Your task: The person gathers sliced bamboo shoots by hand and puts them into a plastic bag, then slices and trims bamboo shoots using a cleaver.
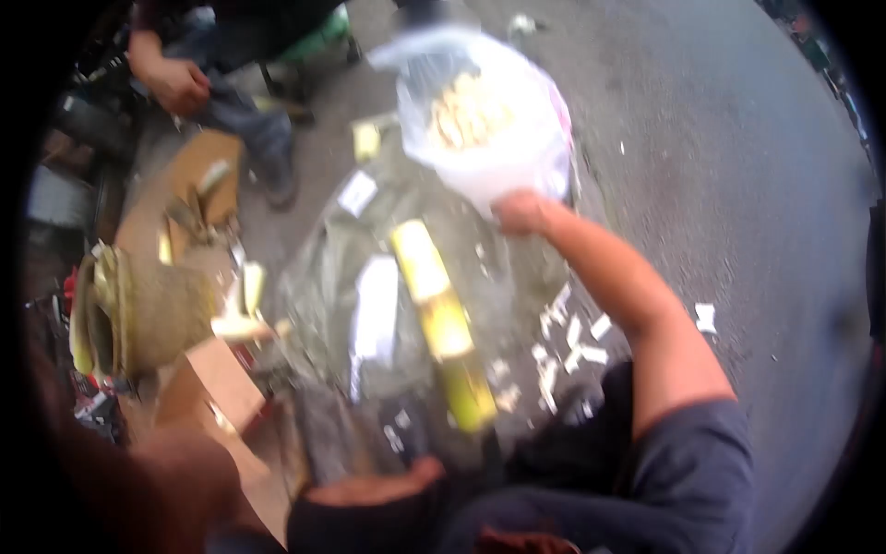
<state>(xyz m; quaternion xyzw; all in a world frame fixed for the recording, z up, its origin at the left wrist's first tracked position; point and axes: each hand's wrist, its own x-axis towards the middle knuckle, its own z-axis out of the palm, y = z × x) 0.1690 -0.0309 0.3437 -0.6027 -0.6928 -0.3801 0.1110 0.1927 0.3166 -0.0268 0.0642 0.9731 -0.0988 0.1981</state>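
Observation:
My right hand (pixel 524 212) reaches forward, its fingers closed on the near edge of a white plastic bag (pixel 544 138) that holds many pale pieces (pixel 469 113). A blurred patch of skin at the bottom centre seems to be my left hand (pixel 397 482); its fingers cannot be made out. Between the hands, a yellow-green stalk (pixel 434 309) in sections lies lengthwise on a grey-green sheet (pixel 309 277). To its left is a bright, flat blade-like object (pixel 376 309) with a narrow end towards me.
White scraps (pixel 572 346) lie on the ground beside my right arm. At the left are a rolled yellowish mat (pixel 166 309) and cardboard (pixel 221 379). A person's hand (pixel 180 85) rests near their dark trouser leg at the upper left. A white card (pixel 357 194) lies on the sheet.

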